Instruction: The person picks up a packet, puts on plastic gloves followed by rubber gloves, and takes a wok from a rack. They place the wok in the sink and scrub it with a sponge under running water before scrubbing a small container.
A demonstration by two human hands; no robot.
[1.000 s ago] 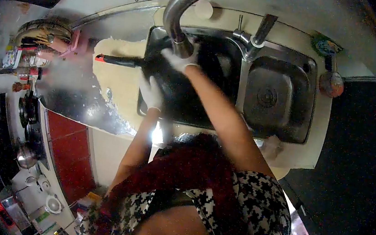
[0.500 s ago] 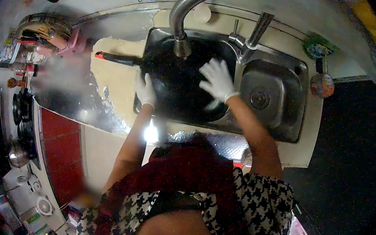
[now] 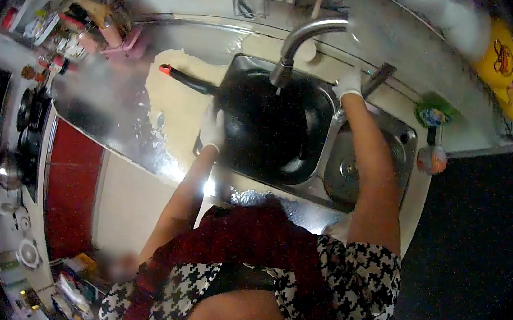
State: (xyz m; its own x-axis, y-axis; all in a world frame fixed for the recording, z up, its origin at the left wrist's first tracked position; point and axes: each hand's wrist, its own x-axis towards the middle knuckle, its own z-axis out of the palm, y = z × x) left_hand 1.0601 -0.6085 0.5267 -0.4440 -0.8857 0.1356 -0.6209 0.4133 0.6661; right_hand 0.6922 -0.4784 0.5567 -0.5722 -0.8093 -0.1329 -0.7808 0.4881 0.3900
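A black pan with a black, red-tipped handle lies in the larger basin of the steel sink. My left hand, in a white glove, rests at the pan's left edge, fingers stretched out and slightly apart. My right hand, also gloved, is closed around the thin lever behind the sink, hiding most of it. Beside it a thick metal cylinder slants up. The curved faucet hangs over the pan, with a small bright spot under its spout.
The smaller basin is on the right. A green packet and an orange-filled bottle stand beyond it. Utensils and a pink container are at the back left. A yellow bottle-like item is at upper right.
My right hand has moved from over the pan, fingers spread, up and right to the lever, and has closed. My left hand stays by the pan's left edge. The view has shifted.
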